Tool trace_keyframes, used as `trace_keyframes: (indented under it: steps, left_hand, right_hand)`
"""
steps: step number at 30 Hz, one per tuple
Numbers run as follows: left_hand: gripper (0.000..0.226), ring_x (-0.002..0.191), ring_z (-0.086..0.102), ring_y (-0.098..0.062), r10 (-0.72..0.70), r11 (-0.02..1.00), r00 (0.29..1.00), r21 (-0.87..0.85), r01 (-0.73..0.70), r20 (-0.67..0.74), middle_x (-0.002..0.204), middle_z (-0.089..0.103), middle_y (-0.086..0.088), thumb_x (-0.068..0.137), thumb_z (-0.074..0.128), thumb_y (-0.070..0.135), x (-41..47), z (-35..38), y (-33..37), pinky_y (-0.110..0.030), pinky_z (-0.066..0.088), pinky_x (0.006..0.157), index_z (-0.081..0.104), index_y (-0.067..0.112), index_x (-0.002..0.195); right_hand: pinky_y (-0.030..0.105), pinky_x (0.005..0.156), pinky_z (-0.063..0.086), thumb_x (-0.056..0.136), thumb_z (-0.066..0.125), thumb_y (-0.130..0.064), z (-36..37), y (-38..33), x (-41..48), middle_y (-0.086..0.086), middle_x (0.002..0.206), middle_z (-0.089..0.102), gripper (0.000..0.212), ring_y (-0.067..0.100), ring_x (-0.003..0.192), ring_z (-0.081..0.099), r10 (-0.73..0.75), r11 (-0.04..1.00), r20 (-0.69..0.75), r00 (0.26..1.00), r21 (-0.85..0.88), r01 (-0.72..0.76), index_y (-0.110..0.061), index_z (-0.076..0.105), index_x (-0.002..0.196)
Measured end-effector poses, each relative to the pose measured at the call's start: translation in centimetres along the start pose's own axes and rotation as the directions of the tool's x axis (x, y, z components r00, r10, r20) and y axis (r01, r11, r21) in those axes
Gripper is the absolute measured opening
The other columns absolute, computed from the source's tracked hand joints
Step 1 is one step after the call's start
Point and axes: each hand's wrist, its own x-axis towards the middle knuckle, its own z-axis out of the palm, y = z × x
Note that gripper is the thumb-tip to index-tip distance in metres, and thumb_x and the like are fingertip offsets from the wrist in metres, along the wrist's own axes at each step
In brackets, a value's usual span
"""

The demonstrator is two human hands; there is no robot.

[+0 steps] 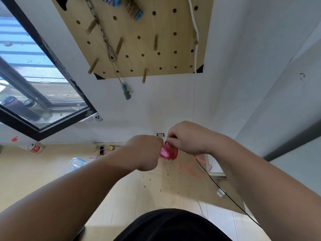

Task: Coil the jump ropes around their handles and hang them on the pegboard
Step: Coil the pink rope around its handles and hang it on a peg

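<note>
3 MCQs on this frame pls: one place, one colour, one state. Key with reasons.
1. Where is the pegboard?
A) on the wall
B) flat on the floor
C) inside the window

2. Colour of the handle gripped by the left hand?
A) green
B) pink
C) white

3. State of the pink rope?
A) hung on a peg
B) untouched on the floor
C) partly wound on the handle, rest trailing loose

Key:
1 A, it is fixed to the white wall.
2 B, pink shows beside the left hand.
3 C, coils ring the handle, the right hand pinches rope, and a loose length trails below.
</note>
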Motion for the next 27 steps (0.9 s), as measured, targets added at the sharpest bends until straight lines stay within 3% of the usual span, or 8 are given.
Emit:
trace_keyframes:
  steps: [4,8,12,15,18,20,23,27]
  left_hand:
    - [0.015,0.083,0.051,-0.020,-0.132,0.967,0.990,-0.225,0.118,-0.050,0.085,0.046,0.007,0.089,0.054,0.016,1.0,0.2,-1.1,-0.029,0.035,0.063,0.041,0.021,0.095]
    - [0.019,0.076,0.048,-0.018,-0.182,0.911,0.982,-0.385,0.147,-0.056,0.083,0.046,0.006,0.085,0.055,0.013,1.1,0.7,-0.9,-0.026,0.030,0.054,0.039,0.020,0.094]
    - [0.023,0.071,0.047,-0.014,-0.206,0.817,0.978,-0.555,0.155,-0.031,0.085,0.051,0.000,0.084,0.057,0.012,0.9,0.7,-0.9,-0.029,0.031,0.053,0.036,0.019,0.091]
    - [0.027,0.068,0.045,-0.012,-0.245,0.762,0.967,-0.632,0.143,-0.076,0.083,0.050,0.001,0.087,0.060,0.015,0.3,0.9,-0.6,-0.028,0.029,0.053,0.034,0.021,0.081]
    - [0.023,0.066,0.045,-0.017,-0.333,0.637,0.937,-0.757,0.142,-0.105,0.084,0.053,-0.003,0.081,0.063,0.012,0.1,0.8,-0.6,-0.029,0.032,0.053,0.041,0.018,0.084]
    - [0.024,0.064,0.045,-0.018,-0.365,0.541,0.926,-0.831,0.125,-0.099,0.083,0.054,-0.007,0.077,0.065,0.006,-0.2,0.5,-0.7,-0.027,0.034,0.047,0.045,0.014,0.087]
    - [0.026,0.054,0.045,-0.019,-0.347,0.396,0.936,-0.915,0.081,-0.067,0.078,0.055,-0.014,0.075,0.064,-0.003,-0.9,0.2,-0.9,-0.023,0.033,0.038,0.046,0.010,0.088]
    - [0.028,0.053,0.046,-0.025,-0.307,0.189,0.951,-0.981,0.041,-0.020,0.068,0.047,-0.012,0.070,0.063,-0.010,-1.6,0.4,-1.0,-0.032,0.037,0.050,0.046,0.007,0.085]
  right_hand:
    - [0.040,0.085,0.047,0.103,0.042,-0.021,1.7,-0.5,-0.6,0.003,0.100,0.067,0.030,0.022,0.095,0.060,0.051,0.990,-0.217,0.975,0.139,-0.021,-0.018,0.072,0.107]
    - [0.036,0.085,0.046,0.104,0.045,-0.021,3.5,-1.2,-1.5,-0.001,0.098,0.062,0.027,0.017,0.095,0.057,0.139,0.965,-0.382,0.914,0.259,-0.039,-0.023,0.071,0.112]
    - [0.023,0.077,0.041,0.103,0.050,-0.023,4.3,-2.0,-2.1,-0.008,0.097,0.058,0.020,0.009,0.089,0.054,0.204,0.946,-0.432,0.879,0.317,-0.064,-0.023,0.069,0.110]
    - [0.024,0.080,0.046,0.102,0.055,-0.022,4.6,-2.6,-2.6,-0.008,0.101,0.062,0.012,0.006,0.091,0.056,0.241,0.917,-0.490,0.838,0.397,-0.032,-0.022,0.066,0.105]
    - [0.017,0.069,0.043,0.100,0.060,-0.023,4.7,-2.9,-2.7,-0.012,0.092,0.061,0.006,0.004,0.081,0.055,0.245,0.900,-0.545,0.802,0.435,0.021,-0.025,0.062,0.095]
    - [0.014,0.064,0.040,0.099,0.063,-0.022,4.6,-2.9,-3.0,-0.013,0.087,0.063,0.013,0.006,0.072,0.055,0.285,0.832,-0.524,0.803,0.550,0.064,-0.032,0.060,0.092]
    - [0.017,0.058,0.042,0.098,0.065,-0.019,4.1,-2.8,-3.9,-0.007,0.083,0.069,0.018,0.015,0.062,0.054,0.318,0.644,-0.454,0.832,0.748,0.162,-0.035,0.066,0.092]
    - [0.022,0.056,0.045,0.096,0.065,-0.004,3.5,-2.5,-4.5,0.005,0.081,0.075,0.010,0.015,0.059,0.055,0.316,0.427,-0.400,0.860,0.870,0.248,-0.013,0.070,0.095]
